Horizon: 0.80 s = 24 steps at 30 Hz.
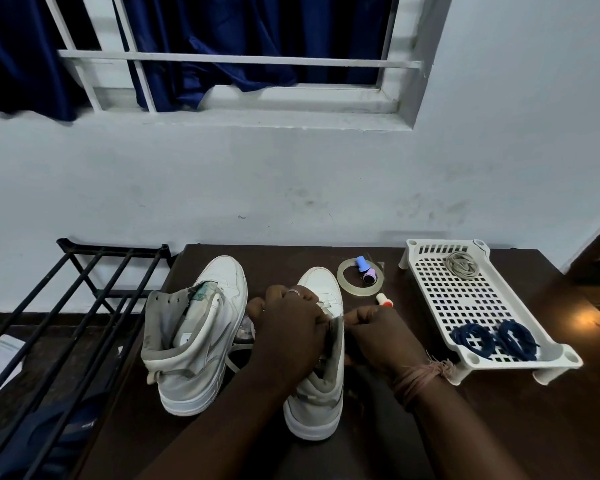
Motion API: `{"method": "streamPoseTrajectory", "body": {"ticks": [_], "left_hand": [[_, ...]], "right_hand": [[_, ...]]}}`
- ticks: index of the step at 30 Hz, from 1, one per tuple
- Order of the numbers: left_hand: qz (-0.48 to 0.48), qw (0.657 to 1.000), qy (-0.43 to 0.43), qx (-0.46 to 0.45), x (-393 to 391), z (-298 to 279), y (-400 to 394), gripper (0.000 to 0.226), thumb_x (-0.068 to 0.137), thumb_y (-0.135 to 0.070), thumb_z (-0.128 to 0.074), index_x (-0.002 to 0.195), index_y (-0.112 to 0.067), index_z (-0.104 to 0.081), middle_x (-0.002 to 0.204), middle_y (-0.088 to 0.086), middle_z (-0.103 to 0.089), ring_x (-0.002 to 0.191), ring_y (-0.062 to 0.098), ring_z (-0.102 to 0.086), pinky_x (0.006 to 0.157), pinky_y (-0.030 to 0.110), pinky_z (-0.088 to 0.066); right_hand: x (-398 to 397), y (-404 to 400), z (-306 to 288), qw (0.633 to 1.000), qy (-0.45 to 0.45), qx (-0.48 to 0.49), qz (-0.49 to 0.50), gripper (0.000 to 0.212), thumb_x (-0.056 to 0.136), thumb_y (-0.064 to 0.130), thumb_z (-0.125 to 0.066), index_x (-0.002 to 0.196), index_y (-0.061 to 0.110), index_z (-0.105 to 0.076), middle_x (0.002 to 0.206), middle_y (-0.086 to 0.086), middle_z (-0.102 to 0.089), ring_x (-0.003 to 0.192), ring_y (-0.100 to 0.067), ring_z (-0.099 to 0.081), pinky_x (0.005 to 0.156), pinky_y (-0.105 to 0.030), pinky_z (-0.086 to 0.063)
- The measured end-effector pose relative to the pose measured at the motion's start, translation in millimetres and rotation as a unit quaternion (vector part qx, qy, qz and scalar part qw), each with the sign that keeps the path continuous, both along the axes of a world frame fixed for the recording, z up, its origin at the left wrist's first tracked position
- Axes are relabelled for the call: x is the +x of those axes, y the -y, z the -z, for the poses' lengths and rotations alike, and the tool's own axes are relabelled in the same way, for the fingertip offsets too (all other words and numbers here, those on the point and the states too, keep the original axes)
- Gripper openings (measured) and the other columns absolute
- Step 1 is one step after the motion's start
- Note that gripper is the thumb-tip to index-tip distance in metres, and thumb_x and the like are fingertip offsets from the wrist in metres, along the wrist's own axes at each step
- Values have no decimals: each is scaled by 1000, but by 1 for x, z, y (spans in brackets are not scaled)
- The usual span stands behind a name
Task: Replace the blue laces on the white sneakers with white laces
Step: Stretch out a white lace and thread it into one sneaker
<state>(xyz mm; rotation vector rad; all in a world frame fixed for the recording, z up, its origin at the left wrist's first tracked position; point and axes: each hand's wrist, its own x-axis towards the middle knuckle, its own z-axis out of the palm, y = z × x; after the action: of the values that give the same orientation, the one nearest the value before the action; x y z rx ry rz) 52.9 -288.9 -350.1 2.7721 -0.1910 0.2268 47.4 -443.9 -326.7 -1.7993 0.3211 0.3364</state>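
Note:
Two white high-top sneakers stand on a dark table [499,427], toes pointing away from me. The left sneaker [201,327] has no lace in its eyelets. My left hand [288,327] grips the tongue side of the right sneaker [321,386]. My right hand [381,336] pinches a white lace at that shoe's right collar edge. White lace crosses the lower eyelets [326,304], and a loop of it [232,358] hangs between the shoes. Two coiled blue laces [496,341] lie in a white perforated tray [471,296]. A coiled white lace [462,265] lies at the tray's far end.
A roll of clear tape [360,278], a blue and a purple thread spool [365,269] and a small white bottle with a red cap [384,300] lie behind the right sneaker. A black metal rack [66,323] stands left of the table. The wall is directly behind.

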Motion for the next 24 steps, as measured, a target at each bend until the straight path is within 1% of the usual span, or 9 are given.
{"method": "streamPoseTrajectory", "body": {"ticks": [4,7,9,12,14,16,18,21,24], "left_hand": [[-19,985,-67,-156,5,-1,-5,12,73,-57,-67,82,-51,-70,107,-17,-66,116,11,-53,102,39,-37],[-68,983,-79,-150,1,-5,-5,39,73,-53,-73,110,-47,-63,127,-14,-53,121,18,-47,104,37,-37],[-86,979,-85,-163,0,-3,-7,46,71,-50,-71,115,-42,-59,129,-6,-53,123,23,-48,105,39,-40],[-91,964,-109,-226,-1,1,-9,39,60,-62,-64,95,-45,-56,114,-2,-58,114,24,-55,100,43,-46],[-88,963,-99,-235,-1,2,-7,42,57,-68,-60,93,-47,-57,111,-2,-59,111,23,-57,99,43,-48],[-82,967,-83,-228,-2,2,-5,39,60,-63,-60,95,-47,-60,110,-4,-59,109,21,-57,98,43,-48],[-79,969,-74,-221,-2,3,-4,33,63,-57,-63,94,-47,-60,108,-6,-59,108,20,-57,98,43,-48],[-88,971,-73,-209,-3,2,-6,30,66,-56,-69,93,-46,-59,108,-7,-57,107,20,-57,97,43,-48],[-95,973,-82,-195,-3,1,-8,39,72,-49,-74,107,-42,-60,114,-4,-55,112,22,-54,99,43,-46]], "right_hand": [[0,0,-2,999,-7,27,39,21,92,-4,-50,80,-3,-66,65,-20,-63,41,-20,-60,43,-24,-48],[7,2,-8,981,38,114,150,21,95,-3,-41,80,4,-54,67,-18,-58,44,-25,-56,44,-30,-47],[14,11,-17,959,80,184,201,22,99,-3,-36,83,6,-47,75,-18,-57,49,-25,-58,43,-30,-48],[11,23,-17,981,83,116,132,18,97,-5,-44,86,1,-56,77,-20,-61,52,-26,-57,44,-29,-46],[3,20,-10,997,44,32,46,16,93,-5,-54,83,-1,-65,67,-19,-62,50,-25,-55,48,-30,-46],[-2,11,-6,1000,7,-18,-9,13,93,2,-61,85,-2,-71,59,-14,-64,42,-20,-55,44,-22,-44],[0,4,-4,1000,-1,-28,-14,15,93,4,-63,86,-6,-72,58,-13,-66,39,-14,-57,40,-18,-43],[5,3,-3,999,7,-43,14,18,90,2,-58,80,-3,-72,57,-14,-65,40,-16,-57,43,-20,-45],[3,2,-6,995,9,34,89,23,85,-7,-51,70,-4,-69,58,-22,-61,40,-23,-53,41,-22,-42]]}}
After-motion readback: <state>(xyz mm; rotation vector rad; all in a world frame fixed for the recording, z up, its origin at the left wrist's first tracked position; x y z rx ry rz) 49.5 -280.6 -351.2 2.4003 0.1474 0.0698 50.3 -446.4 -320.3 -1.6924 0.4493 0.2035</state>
